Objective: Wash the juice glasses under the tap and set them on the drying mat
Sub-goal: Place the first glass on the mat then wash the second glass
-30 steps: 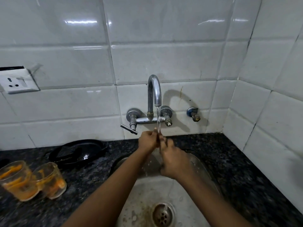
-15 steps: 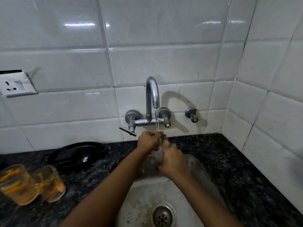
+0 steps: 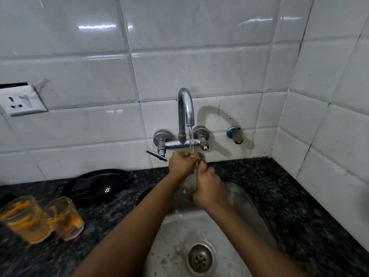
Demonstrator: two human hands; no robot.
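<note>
Hands together under running tap, two juice glasses waiting on the table.

Drain (image 3: 200, 257) lies nearest, in the steel sink (image 3: 249, 206). On the dark table (image 3: 299, 206) at left, two glasses (image 3: 43, 218) with orange residue stand upright and touching, mouths up, well apart from the sink. Over the basin, the left hand (image 3: 180, 163) and right hand (image 3: 207, 189) press together, fingers (image 3: 196, 156) curled close in the water stream; something clear may sit between them, but I cannot tell. A black pan (image 3: 97, 184) rests behind the glasses. Beyond, the tap (image 3: 185, 108) pours downward; a socket (image 3: 20, 101) is on the wall. No readable writing.
</note>
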